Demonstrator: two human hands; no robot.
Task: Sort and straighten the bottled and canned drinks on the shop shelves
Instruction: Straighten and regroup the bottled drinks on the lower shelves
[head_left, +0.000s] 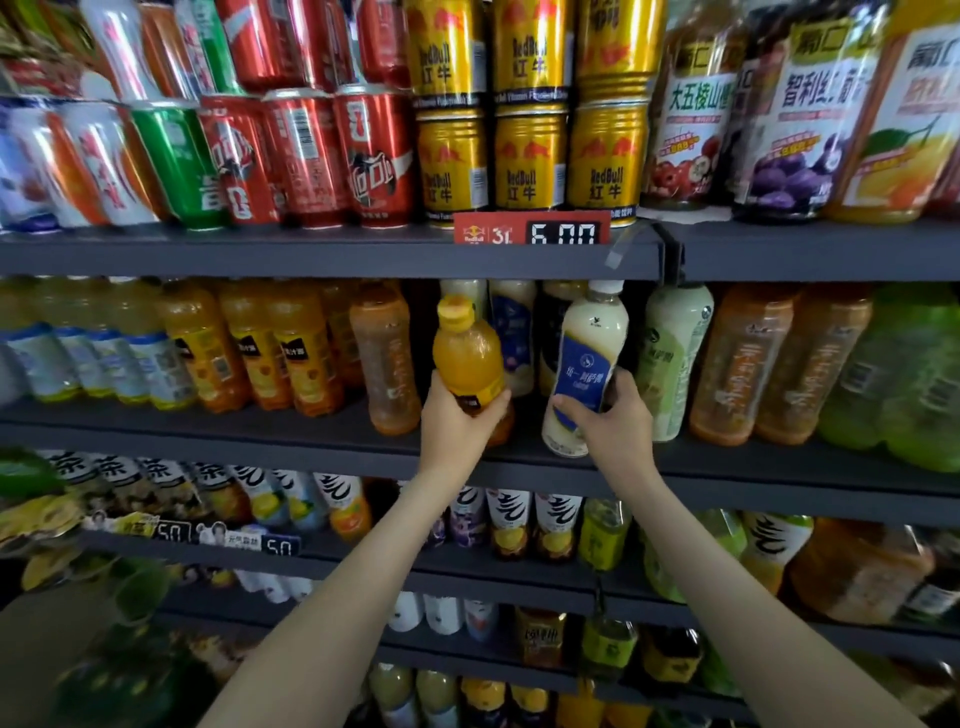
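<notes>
Looks from one head-worn, wide-angle camera, facing forward and slightly down at the shop shelves (311, 254). Sits close enough for the left hand (457, 423) and right hand (615, 423) to reach the middle tier near centre, forearms entering from the bottom edge. Takes in several tiers, cans (530, 156) on top, borders bowed and blurred.

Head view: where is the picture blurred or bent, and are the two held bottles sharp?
Head view: sharp at centre, gold cans and price tag readable; corners smeared, shelf edges bowed; orange bottle in the left hand and white bottle in the right hand slightly soft.
</notes>
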